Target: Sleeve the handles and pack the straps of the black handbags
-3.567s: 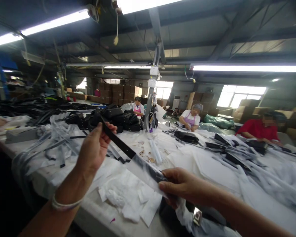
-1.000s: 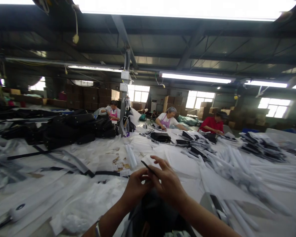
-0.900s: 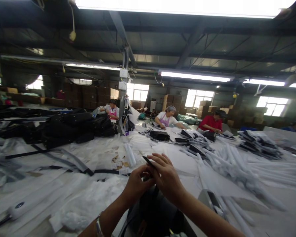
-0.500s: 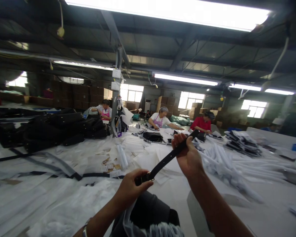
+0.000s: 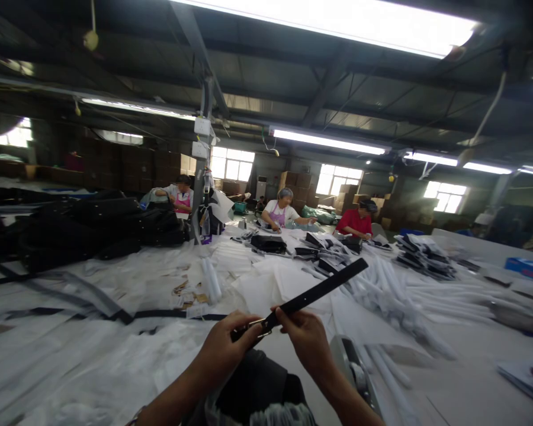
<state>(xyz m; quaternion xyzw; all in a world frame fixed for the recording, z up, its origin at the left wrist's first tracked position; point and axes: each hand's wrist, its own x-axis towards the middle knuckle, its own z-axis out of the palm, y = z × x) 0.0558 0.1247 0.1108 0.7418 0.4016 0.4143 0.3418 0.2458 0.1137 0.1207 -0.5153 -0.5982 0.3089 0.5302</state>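
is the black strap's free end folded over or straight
Straight: beyond the right hand, the black strap shows no fold up to its tip.

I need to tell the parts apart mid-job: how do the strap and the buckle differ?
The strap is dark and dull; the buckle has a brassy gleam. The strap is a long, flat band; the buckle is much smaller, with thin metal edges showing. The strap's free end sticks out past the right hand; the buckle sits at the left hand, partly covered by it. Both are in hand.
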